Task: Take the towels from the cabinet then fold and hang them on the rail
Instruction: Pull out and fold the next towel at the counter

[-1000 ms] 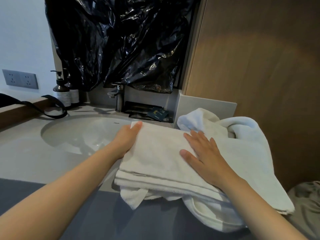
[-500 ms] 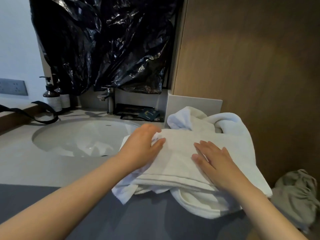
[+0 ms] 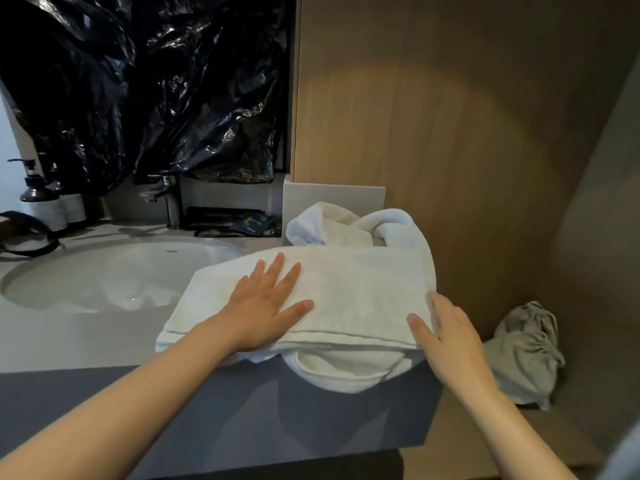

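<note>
Forearms: bare, they enter from the bottom edge, elbows cut off.
Left hand (image 3: 266,306): it lies flat, fingers straight and spread, palm down on the folded towel (image 3: 349,289). It clasps nothing.
Right hand (image 3: 446,334): it is set against the towel's right end, fingers straight, thumb along the near hem. Whether the fingertips tuck under cannot be told.
Folded towel: white nubby terry in a soft oblong, at lower centre on the right end of the counter (image 3: 86,337). Its long axis runs left to right, and the stitched hem faces the viewer.
Loose fold (image 3: 346,372): white terry sags over the counter's front edge beneath it. Same piece or another is unclear.
Counter: smooth pale top with a dark grey front.
Grey cloth (image 3: 523,351): crumpled at lower right, on a lower ledge.
Basin (image 3: 104,271): a glossy white oval, its left part cut off.
Rumpled towel (image 3: 346,223): a white heap just behind the folded one.
Tap (image 3: 169,199): dull metal.
Pump bottles (image 3: 38,199): dark, with labels too blurred to read.
Plastic sheet (image 3: 156,81): black, shiny and creased, at upper left.
Wood panel (image 3: 450,133): matt brown, at upper right.
</note>
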`<action>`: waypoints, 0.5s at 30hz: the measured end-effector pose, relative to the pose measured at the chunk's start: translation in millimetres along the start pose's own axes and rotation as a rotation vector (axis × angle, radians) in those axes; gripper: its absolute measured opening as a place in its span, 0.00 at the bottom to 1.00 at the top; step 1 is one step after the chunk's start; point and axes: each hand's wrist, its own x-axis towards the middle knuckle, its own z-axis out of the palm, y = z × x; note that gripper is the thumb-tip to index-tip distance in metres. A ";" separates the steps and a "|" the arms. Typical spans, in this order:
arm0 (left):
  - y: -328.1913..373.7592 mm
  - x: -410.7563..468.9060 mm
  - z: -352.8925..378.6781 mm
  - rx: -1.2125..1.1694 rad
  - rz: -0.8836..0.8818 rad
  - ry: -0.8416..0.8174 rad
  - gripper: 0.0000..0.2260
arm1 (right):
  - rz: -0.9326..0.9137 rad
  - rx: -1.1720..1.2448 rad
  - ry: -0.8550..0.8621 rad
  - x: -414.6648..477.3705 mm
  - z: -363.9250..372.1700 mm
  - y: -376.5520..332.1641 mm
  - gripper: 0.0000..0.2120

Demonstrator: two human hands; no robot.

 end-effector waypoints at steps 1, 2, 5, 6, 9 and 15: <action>0.9 -2.5 0.3 -0.005 0.000 0.008 0.32 | 0.027 0.032 0.057 -1.5 -1.8 -0.5 0.27; 1.4 -5.6 0.3 -0.008 0.001 0.012 0.32 | 0.070 0.079 0.073 -2.8 -3.7 0.3 0.27; 6.6 -14.2 -4.3 -0.015 0.010 -0.006 0.31 | 0.177 0.236 0.007 -4.1 -9.2 5.3 0.27; 9.5 -16.6 -6.7 -0.018 0.008 -0.011 0.31 | 0.192 0.276 -0.005 -5.2 -10.5 6.6 0.26; 22.4 -19.0 -16.7 -0.048 0.035 0.034 0.31 | 0.172 0.290 -0.047 -11.2 -11.7 4.4 0.18; 56.1 18.9 -32.6 -0.049 0.171 0.106 0.27 | 0.051 0.119 -0.049 -18.4 -6.7 -1.0 0.15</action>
